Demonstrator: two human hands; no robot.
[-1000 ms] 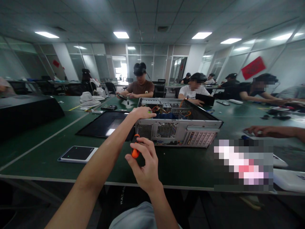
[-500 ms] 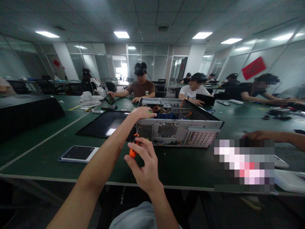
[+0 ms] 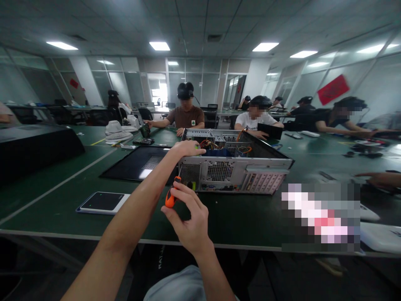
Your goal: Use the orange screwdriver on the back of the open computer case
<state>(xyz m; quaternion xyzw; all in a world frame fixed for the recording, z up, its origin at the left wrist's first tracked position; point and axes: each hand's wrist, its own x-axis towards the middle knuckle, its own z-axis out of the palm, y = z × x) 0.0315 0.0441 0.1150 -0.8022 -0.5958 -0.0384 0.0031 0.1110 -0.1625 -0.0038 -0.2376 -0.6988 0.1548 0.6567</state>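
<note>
Screwdriver (image 3: 170, 201) more slanted lengthwise, toward computer case (image 3: 204, 172)

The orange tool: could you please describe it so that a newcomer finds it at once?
Find the open computer case on the green table. In front of its left end, the right hand holds the orange tool. Its orange and black colours stand out from the grey case and the flat black-and-white device further left.

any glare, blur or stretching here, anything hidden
Head view: glare whitens part of the black panel; head view: a co-worker's hand at far right is blurred, the computer case fairly crisp; head view: the frame's edges look stretched; head view: a mosaic hides part of the lower right
</note>
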